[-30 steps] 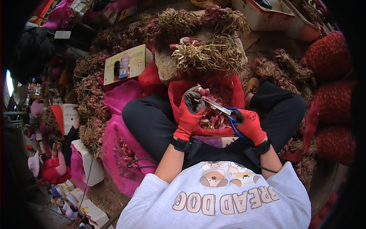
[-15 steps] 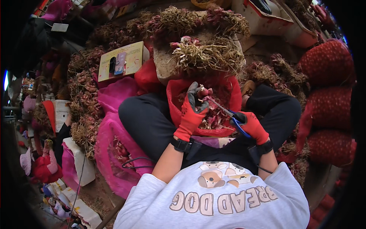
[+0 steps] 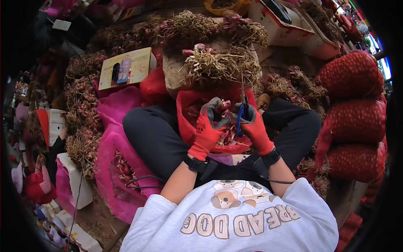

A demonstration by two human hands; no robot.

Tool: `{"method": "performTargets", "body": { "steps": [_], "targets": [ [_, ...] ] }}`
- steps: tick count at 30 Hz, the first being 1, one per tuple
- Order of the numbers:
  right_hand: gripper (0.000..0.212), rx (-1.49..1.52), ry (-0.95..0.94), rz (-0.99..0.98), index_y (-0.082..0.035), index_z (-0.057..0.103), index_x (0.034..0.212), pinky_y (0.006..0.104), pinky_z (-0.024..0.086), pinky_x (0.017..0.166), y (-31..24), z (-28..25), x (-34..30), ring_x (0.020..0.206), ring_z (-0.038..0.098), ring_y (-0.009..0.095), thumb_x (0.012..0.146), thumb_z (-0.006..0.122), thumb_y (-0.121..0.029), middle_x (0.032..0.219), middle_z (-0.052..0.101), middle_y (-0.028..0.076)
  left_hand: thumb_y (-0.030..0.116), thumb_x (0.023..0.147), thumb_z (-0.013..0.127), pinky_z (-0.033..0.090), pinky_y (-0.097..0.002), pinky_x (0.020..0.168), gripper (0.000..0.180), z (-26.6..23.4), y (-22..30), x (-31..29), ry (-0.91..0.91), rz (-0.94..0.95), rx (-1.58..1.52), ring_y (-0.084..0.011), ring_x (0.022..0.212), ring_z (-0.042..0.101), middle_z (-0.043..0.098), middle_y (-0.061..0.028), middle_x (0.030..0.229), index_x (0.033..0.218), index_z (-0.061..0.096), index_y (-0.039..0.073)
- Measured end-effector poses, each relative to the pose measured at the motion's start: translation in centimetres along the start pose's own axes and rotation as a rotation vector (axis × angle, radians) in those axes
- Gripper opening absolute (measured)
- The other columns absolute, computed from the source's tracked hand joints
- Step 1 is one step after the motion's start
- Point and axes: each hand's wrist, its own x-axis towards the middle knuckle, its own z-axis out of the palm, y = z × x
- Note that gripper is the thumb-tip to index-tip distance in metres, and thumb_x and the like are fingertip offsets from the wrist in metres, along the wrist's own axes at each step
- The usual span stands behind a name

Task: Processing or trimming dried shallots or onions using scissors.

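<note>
My left hand (image 3: 208,129), in a red and grey work glove, is closed around reddish-purple shallots (image 3: 224,106). My right hand (image 3: 256,129), gloved the same way, grips blue-handled scissors (image 3: 239,120). Their blades point away from me, beside the shallots and not on them. Both hands are over an open red mesh bag (image 3: 187,127) between my legs, with loose bulbs and skins inside. Just beyond it, a bundle of shallots with dry stalks (image 3: 222,66) lies on a pale block (image 3: 172,77).
A yellow box (image 3: 140,63) carrying a phone (image 3: 124,70) stands to the left, above pink mesh bags (image 3: 105,168). Stalky shallots (image 3: 84,113) are heaped along that side. Full red mesh sacks (image 3: 357,119) are stacked at right; foam boxes (image 3: 279,27) sit at the back.
My right hand has moved up and closer to the left hand. The scissors have swung from pointing at the shallots to pointing away from me. The left hand still holds the shallots.
</note>
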Motion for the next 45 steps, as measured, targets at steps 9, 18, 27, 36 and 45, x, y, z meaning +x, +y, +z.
{"method": "performTargets", "body": {
  "steps": [9, 18, 27, 36, 45],
  "targets": [
    [0.023, 0.492, -0.113, 0.298, -0.002, 0.060, 0.106, 0.0243, 0.050, 0.060, 0.4, 1.4, 1.1, 0.070, 0.062, 0.011, 0.086, 0.061, -0.014, 0.085, 0.065, 0.004, 0.009, 0.066, 0.070, 0.045, -0.0390, 0.092, 0.058, -1.5, 0.4, 0.4, -0.097, 0.276, 0.378, -0.0335, 0.108, 0.054, 0.052, -0.0148, 0.119, 0.121, 0.049, 0.004],
    [0.021, 0.672, -0.066, 0.379, 0.001, 0.057, 0.102, 0.0280, 0.053, 0.068, 2.3, 0.4, 0.3, 0.076, 0.063, 0.016, 0.086, 0.060, -0.012, 0.090, 0.063, 0.008, 0.003, 0.075, 0.067, 0.047, -0.0319, 0.091, 0.051, -0.8, 1.1, -0.1, -0.082, -0.098, -0.161, -0.0196, 0.109, 0.056, 0.056, -0.0095, 0.117, 0.123, 0.049, 0.003],
    [0.028, -0.005, 0.030, -0.239, 0.002, 0.057, 0.106, 0.0218, 0.049, 0.069, -0.7, 2.1, 1.5, 0.079, 0.059, 0.009, 0.079, 0.063, 0.006, 0.090, 0.062, 0.004, 0.004, 0.083, 0.061, 0.048, -0.0279, 0.088, 0.045, -0.6, -1.3, -0.7, -0.178, -0.227, -0.291, -0.0144, 0.103, 0.058, 0.056, -0.0070, 0.116, 0.125, 0.048, 0.001],
    [0.033, 0.302, -0.179, 0.176, 0.001, 0.056, 0.116, 0.0239, 0.049, 0.078, -0.1, -0.1, 0.9, 0.087, 0.060, 0.008, 0.085, 0.064, -0.008, 0.097, 0.064, 0.003, 0.001, 0.083, 0.060, 0.051, -0.0287, 0.080, 0.043, -1.1, -1.8, -0.8, -0.223, -0.461, -0.605, -0.0171, 0.094, 0.062, 0.060, -0.0077, 0.112, 0.125, 0.048, 0.001],
    [0.028, 0.041, -0.018, -0.053, 0.000, 0.056, 0.110, 0.0240, 0.050, 0.074, 3.6, -0.2, 0.3, 0.082, 0.059, 0.009, 0.083, 0.065, -0.003, 0.096, 0.062, 0.004, 0.010, 0.075, 0.072, 0.049, -0.0308, 0.075, 0.026, -0.3, -1.3, -1.7, -0.192, -0.248, 0.105, -0.0214, 0.080, 0.063, 0.064, -0.0096, 0.089, 0.098, 0.062, 0.004]
  ]
}}
